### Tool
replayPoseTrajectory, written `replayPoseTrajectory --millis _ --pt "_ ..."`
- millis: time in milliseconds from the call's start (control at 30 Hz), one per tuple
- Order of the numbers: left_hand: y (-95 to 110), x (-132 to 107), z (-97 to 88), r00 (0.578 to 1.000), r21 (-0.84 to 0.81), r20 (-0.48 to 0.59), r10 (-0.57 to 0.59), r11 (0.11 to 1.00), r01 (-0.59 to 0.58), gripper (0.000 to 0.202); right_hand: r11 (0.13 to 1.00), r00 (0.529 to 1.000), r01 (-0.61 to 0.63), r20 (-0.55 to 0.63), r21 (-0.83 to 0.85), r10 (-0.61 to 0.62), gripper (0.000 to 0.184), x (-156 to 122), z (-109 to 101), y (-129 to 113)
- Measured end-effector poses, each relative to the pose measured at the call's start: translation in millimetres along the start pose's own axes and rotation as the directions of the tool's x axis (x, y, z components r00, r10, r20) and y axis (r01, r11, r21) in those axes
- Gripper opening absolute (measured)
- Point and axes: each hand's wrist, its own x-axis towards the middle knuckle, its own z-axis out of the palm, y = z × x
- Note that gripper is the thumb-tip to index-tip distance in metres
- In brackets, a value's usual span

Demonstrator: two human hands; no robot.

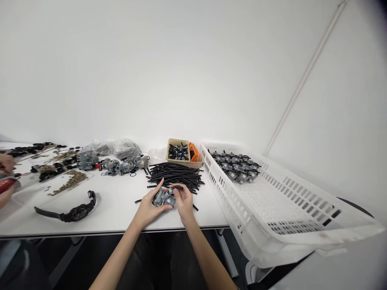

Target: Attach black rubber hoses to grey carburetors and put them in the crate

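Gripping one grey metal part (165, 197) between them, two hands work just in from the front edge of the tabletop (115, 213). The left hand (151, 206) is clamped round the part's left side, thumb across the front; the right hand (184, 201) is closed on its upper right, where one black piece (177, 187) shows at the fingertips.

Directly behind lies one heap of black tubes (175, 175), too overlapped to count, standing between the hands and the back edge. Two loose tube ends poke out, one either side of the hands. Behind the heap are one beige bin (178, 141) of small dark pieces and one orange basket (194, 152).

One white crate (290, 245) adjoins the tabletop's right edge, its tall side wall between the hands and the cluster of assembled parts (238, 167) near its back left corner; these are packed too tightly to number.

Toward the left, one black wristwatch (79, 212) lies near the front edge, with one spread of brass-coloured screws (71, 181) behind it. More grey metal parts (121, 166) crowd the back, beside plastic-wrapped bundles (125, 149). At the far left edge, another person's hands (5, 164) hold one red-handled tool (6, 185).
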Motion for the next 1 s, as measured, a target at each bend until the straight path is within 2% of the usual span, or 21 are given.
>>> replayPoseTrajectory --millis 200,700,1000 --pt "-2.0 1.8 1.0 1.000 0.019 0.005 -0.009 1.000 0.009 0.096 0.997 0.999 0.041 0.032 -0.058 -0.040 0.017 -1.6 -0.8 1.0" --pt "-2.5 1.7 2.6 1.000 0.089 -0.002 -0.009 0.996 0.009 0.098 0.972 0.992 0.124 0.012 -0.201 -0.124 0.012 -6.1 -0.8 -2.5" --pt "-2.1 1.0 2.0 1.000 0.063 -0.005 -0.002 0.998 0.002 0.096 0.961 0.992 0.119 -0.010 -0.251 -0.126 0.015 -9.0 0.4 0.8"
